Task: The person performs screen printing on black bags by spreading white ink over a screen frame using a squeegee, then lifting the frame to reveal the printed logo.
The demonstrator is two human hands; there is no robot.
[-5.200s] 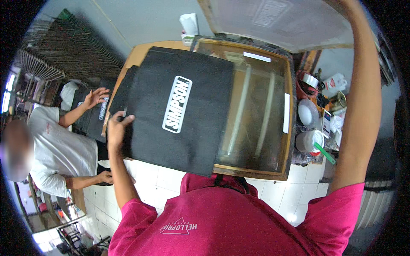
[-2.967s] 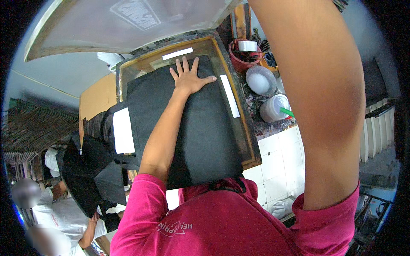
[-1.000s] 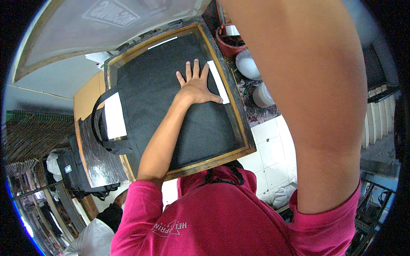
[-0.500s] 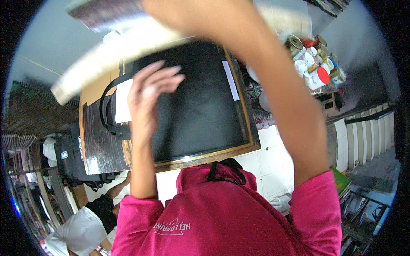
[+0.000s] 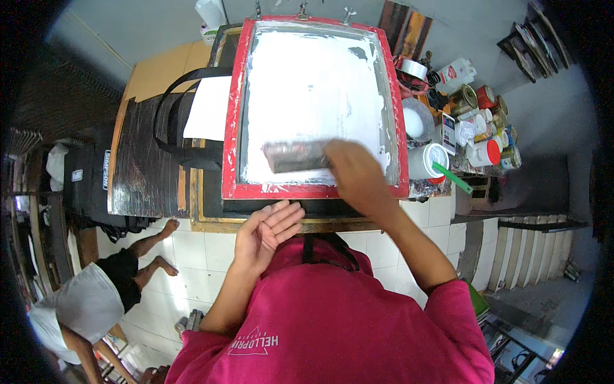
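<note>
A silk-screen frame with red edges [image 5: 400, 128] lies flat over the board, its mesh [image 5: 307, 89] smeared with white ink. My right hand [image 5: 355, 174] is closed on the end of a squeegee [image 5: 297, 157], which is blurred and sits across the lower part of the mesh. Just off the near edge of the frame, my left hand [image 5: 267, 232] is open with nothing in it, palm turned up. From under the frame's left side come a white sheet [image 5: 208, 110] and black straps [image 5: 161, 125]. A strip of black fabric [image 5: 307, 208] shows below the near edge.
Clamps [image 5: 302, 9] stand at the frame's far edge. To the right are a white tub [image 5: 427, 160] with a green-handled tool [image 5: 453, 178] and several paint cans [image 5: 463, 100]. A wrapped dark panel [image 5: 150, 160] lies left. Another person [image 5: 83, 301] is at the lower left.
The frame has come down over the black fabric that was exposed before. My right hand has dropped from high up to the mesh with the squeegee. My left hand has drawn back toward me.
</note>
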